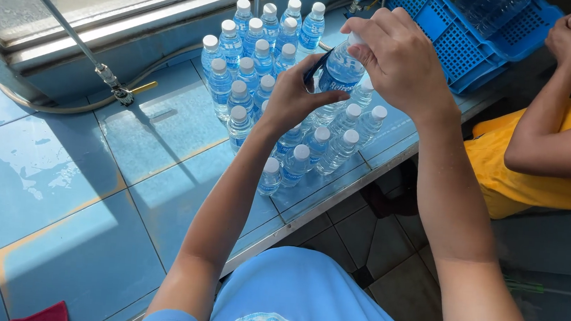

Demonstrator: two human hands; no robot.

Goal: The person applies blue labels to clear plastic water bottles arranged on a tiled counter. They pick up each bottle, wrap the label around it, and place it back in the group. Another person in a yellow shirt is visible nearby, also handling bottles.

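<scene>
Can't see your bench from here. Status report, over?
Left hand grips raised water bottle; right hand on its cap end. Capped bottles clustered below on blue tiled counter. Nothing blocking.

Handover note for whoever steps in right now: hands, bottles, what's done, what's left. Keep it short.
Left hand: wrapped around the body of a small water bottle, held up above the counter.
Right hand: fingers over the top of that bottle, covering the cap area; whether a cap is on cannot be seen.
Standing bottles: a cluster with white caps, upright on the blue tiled counter.
Blue crate: at the counter's far end, with more bottles inside.
Another person's arm is at the right, apart from the work.
Done: the standing bottles are capped. Left: the bottle in hand.
</scene>
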